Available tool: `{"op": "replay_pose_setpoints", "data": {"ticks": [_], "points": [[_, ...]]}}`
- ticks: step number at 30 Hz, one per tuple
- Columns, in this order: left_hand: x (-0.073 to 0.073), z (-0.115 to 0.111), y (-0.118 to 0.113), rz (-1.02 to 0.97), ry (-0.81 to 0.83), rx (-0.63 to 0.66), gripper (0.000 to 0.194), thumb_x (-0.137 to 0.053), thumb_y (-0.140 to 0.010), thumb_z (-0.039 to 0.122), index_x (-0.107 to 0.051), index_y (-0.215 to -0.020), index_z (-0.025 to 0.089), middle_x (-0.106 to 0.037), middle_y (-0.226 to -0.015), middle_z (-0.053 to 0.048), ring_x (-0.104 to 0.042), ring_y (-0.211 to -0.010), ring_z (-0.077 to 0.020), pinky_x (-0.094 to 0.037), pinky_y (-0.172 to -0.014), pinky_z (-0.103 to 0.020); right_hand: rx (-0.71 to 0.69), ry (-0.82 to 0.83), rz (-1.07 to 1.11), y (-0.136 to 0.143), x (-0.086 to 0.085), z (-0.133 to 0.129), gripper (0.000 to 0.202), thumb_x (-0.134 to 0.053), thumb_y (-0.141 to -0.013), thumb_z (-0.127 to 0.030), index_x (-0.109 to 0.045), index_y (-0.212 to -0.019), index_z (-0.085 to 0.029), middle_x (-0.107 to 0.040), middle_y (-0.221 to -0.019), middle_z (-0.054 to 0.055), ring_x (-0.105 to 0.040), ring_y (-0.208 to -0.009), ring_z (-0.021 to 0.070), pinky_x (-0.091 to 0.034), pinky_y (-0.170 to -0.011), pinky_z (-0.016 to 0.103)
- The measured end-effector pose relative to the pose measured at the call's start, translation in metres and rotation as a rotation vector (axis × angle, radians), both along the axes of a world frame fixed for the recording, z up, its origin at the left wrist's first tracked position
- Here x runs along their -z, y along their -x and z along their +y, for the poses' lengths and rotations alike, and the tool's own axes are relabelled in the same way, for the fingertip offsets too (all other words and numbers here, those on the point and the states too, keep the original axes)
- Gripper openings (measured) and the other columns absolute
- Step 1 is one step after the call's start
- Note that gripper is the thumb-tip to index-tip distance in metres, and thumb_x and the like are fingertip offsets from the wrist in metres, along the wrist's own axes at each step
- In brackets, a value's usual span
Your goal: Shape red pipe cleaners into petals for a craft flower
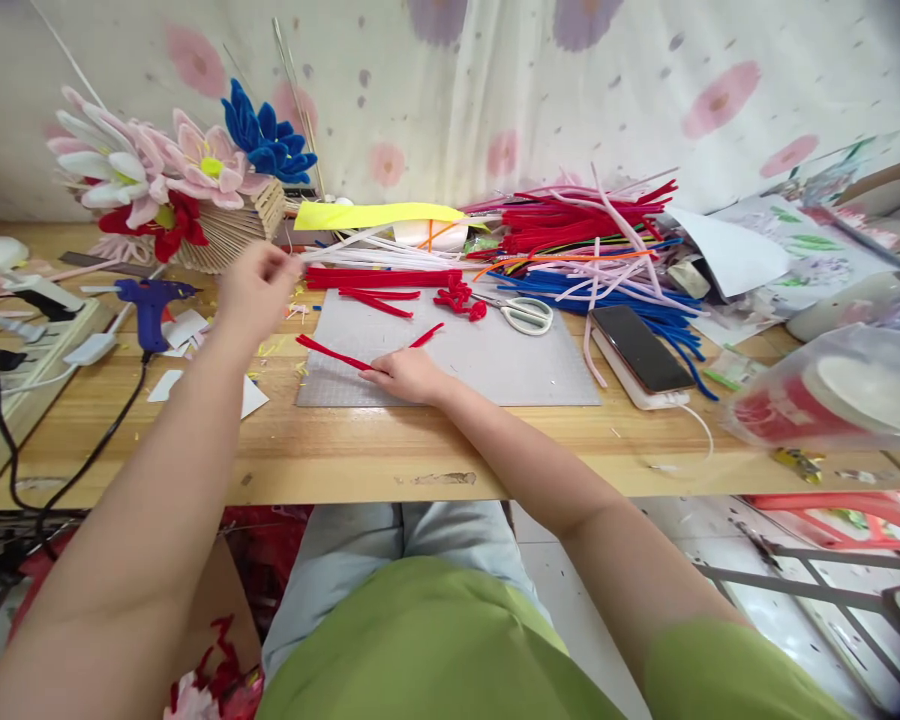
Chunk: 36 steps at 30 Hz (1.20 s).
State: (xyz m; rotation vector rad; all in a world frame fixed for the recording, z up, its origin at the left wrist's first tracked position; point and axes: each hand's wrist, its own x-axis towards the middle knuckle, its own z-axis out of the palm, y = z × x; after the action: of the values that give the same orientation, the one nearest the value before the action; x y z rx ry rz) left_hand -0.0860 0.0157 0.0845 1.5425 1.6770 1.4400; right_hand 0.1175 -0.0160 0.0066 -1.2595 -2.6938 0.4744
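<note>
My right hand (411, 376) is closed on a red pipe cleaner (334, 352) just above the grey cutting mat (510, 365). One fuzzy length points out to the left, and a shorter end sticks up to the right behind the fingers. My left hand (257, 290) is raised at the mat's left side, fingers curled together near the left ends of a bundle of red pipe cleaners (382, 278). What its fingertips hold, if anything, is too small to make out. Shorter red pieces (379, 298), a curled red cluster (461, 297) and white-handled scissors (526, 315) lie farther back.
Fuzzy flowers (210, 165) stand in a wooden-stick holder (232, 230) at back left, beside a blue glue gun (150, 305). Coloured pipe cleaners (570, 235) pile up at back right. A phone (641, 348), a bagged cup (832, 395) and a power strip (30, 390) flank the mat.
</note>
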Motion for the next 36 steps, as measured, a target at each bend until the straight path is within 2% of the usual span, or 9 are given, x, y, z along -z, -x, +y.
{"op": "replay_pose_setpoints", "data": {"ticks": [3,7,13,17,19,25,28,32,36], "points": [[0.029,-0.013,-0.032,0.178,0.103,0.371,0.011,-0.071,-0.064,0.014,-0.061,-0.066,0.017,-0.057,-0.069,0.002,-0.051,-0.069,-0.0107,-0.036,-0.067,-0.016,0.021,0.032,0.040,-0.008,0.006,0.001,0.044,-0.035,-0.092,-0.047,-0.069,-0.090,-0.019,-0.069,-0.083,0.006,-0.057,-0.073,0.0146,-0.030,-0.062,0.025],[0.053,-0.018,-0.048,0.078,0.286,0.537,0.018,-0.068,-0.064,0.007,-0.061,-0.054,0.020,-0.057,-0.062,0.000,-0.055,-0.071,-0.0151,-0.038,-0.071,-0.019,0.075,0.100,0.176,-0.027,0.011,0.010,0.045,-0.039,-0.089,-0.050,-0.068,-0.082,-0.017,-0.064,-0.070,0.002,-0.051,-0.064,0.0110,-0.029,-0.061,0.023],[0.056,-0.017,-0.051,-0.111,0.354,0.490,0.025,-0.066,-0.066,0.003,-0.060,-0.049,0.020,-0.053,-0.051,0.001,-0.046,-0.056,-0.0137,-0.032,-0.056,-0.020,0.158,0.281,0.651,-0.042,0.009,0.027,0.047,-0.047,-0.082,-0.055,-0.058,-0.063,-0.013,-0.053,-0.060,-0.002,-0.046,-0.060,0.0080,-0.035,-0.061,0.021],[0.063,-0.015,-0.066,-0.202,0.371,0.399,0.022,-0.067,-0.069,0.010,-0.059,-0.050,0.018,-0.052,-0.048,0.002,-0.044,-0.047,-0.0112,-0.029,-0.050,-0.021,0.288,0.416,0.996,-0.044,0.009,0.031,0.045,-0.055,-0.075,-0.057,-0.051,-0.058,-0.015,-0.043,-0.051,-0.004,-0.037,-0.048,0.0055,-0.034,-0.049,0.020],[0.070,-0.013,-0.080,-0.228,0.365,0.359,0.021,-0.067,-0.071,0.017,-0.059,-0.052,0.018,-0.054,-0.049,0.002,-0.042,-0.043,-0.0096,-0.029,-0.047,-0.022,0.364,0.468,1.153,-0.044,0.011,0.034,0.042,-0.059,-0.072,-0.057,-0.050,-0.063,-0.017,-0.040,-0.047,-0.007,-0.034,-0.043,0.0046,-0.030,-0.043,0.019],[0.089,-0.008,-0.126,-0.537,0.357,0.267,0.028,-0.057,-0.082,0.023,-0.058,-0.056,0.014,-0.054,-0.050,0.000,-0.039,-0.039,-0.0063,-0.029,-0.039,-0.020,0.422,0.725,1.479,-0.048,0.012,0.043,0.047,-0.070,-0.066,-0.045,-0.048,-0.099,-0.021,-0.051,-0.058,-0.009,-0.042,-0.043,0.0036,-0.026,-0.040,0.016],[0.094,-0.008,-0.129,-0.603,0.373,0.297,0.027,-0.056,-0.083,0.022,-0.057,-0.057,0.013,-0.054,-0.051,0.000,-0.041,-0.041,-0.0056,-0.031,-0.038,-0.018,0.462,0.742,1.539,-0.049,0.010,0.044,0.044,-0.069,-0.068,-0.041,-0.047,-0.099,-0.020,-0.048,-0.057,-0.010,-0.038,-0.041,0.0027,-0.022,-0.039,0.016],[0.097,-0.011,-0.121,-0.613,0.379,0.403,0.021,-0.057,-0.082,0.023,-0.059,-0.063,0.013,-0.054,-0.055,0.000,-0.044,-0.043,-0.0061,-0.036,-0.037,-0.017,0.452,0.731,1.320,-0.043,0.012,0.042,0.028,-0.067,-0.071,-0.039,-0.053,-0.080,-0.016,-0.047,-0.051,-0.008,-0.035,-0.039,0.0028,-0.021,-0.038,0.016],[0.097,-0.015,-0.119,-0.593,0.388,0.441,0.018,-0.056,-0.081,0.021,-0.059,-0.065,0.014,-0.054,-0.056,0.000,-0.044,-0.042,-0.0057,-0.032,-0.033,-0.016,0.473,0.568,1.246,-0.032,0.015,0.042,0.022,-0.059,-0.078,-0.032,-0.052,-0.066,-0.015,-0.047,-0.050,-0.006,-0.039,-0.042,0.0038,-0.028,-0.041,0.016]]}}
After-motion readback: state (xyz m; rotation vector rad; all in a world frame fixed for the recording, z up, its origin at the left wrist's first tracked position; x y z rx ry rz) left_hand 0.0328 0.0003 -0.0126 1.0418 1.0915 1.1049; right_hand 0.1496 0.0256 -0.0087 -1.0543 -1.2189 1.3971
